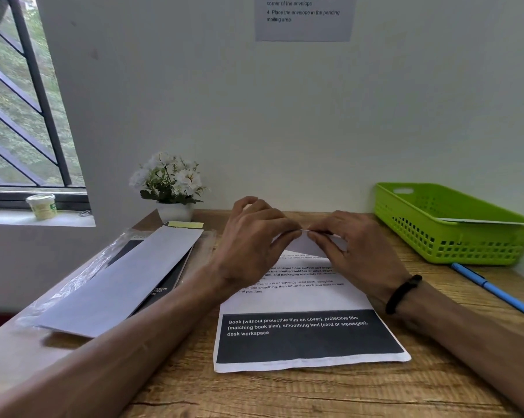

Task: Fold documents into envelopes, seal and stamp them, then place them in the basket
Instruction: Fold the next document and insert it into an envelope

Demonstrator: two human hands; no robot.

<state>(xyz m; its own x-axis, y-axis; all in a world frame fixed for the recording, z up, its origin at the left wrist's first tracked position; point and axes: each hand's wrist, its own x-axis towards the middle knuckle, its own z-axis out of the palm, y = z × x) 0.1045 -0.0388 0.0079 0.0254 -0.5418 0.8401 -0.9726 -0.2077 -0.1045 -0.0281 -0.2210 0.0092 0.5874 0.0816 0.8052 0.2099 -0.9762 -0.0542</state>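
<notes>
Item: white printed paper document with a black band across its near end (303, 300), lying flat on the wooden desk (315, 393) at centre. Its far edge is lifted and turned back toward the person.

Left hand (251, 245): at 11 o'clock of the sheet, thumb and forefinger pinched on the raised edge.
Right hand (357, 251), black band at the wrist: at 1 o'clock, likewise pinched on the same edge, fingertips nearly meeting the left's.

Long white paper envelope (122, 282): at 9 o'clock, resting on a dark packet in clear plastic wrap.
Lime-green slotted plastic basket (453, 233): at 2 o'clock against the wall, with a pale flat piece lying in it.
Blue pen (496, 292): at 3 o'clock.
White potted flowers (170, 182): at 11 o'clock, by the wall.

Step judged in hand: first fold of the document. Advice: bring the raised edge down square to the side edges, match the corners before creasing, then press the crease from the middle outward, sizing the fold so that it suits the envelope's narrow width.
</notes>
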